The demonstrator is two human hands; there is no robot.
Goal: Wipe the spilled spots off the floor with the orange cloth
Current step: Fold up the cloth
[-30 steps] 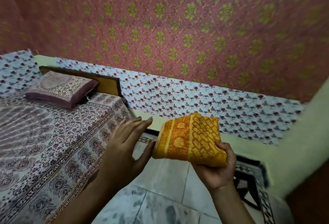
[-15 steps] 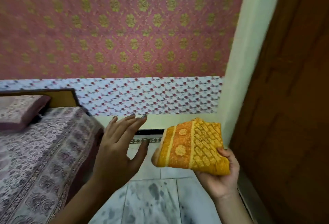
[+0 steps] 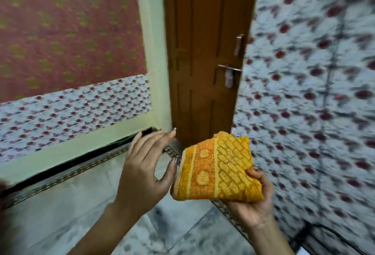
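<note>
Orange cloth (image 3: 217,168) folded thick, held above the floor (image 3: 172,232) in front of the door (image 3: 203,51). Right hand (image 3: 251,206) cups it from below, thumb clamped on the right edge. Left hand (image 3: 146,171) spread, fingers apart, thumb tip just at the cloth's left edge, not gripping. My read: not wiping yet. Get low, keep the fold as a pad, press flat, short strokes over each spot. Cloth: yellow lattice weave, orange band with round motifs, looks like absorbent towelling. Floor grey-mottled; spill spots unclear.
</note>
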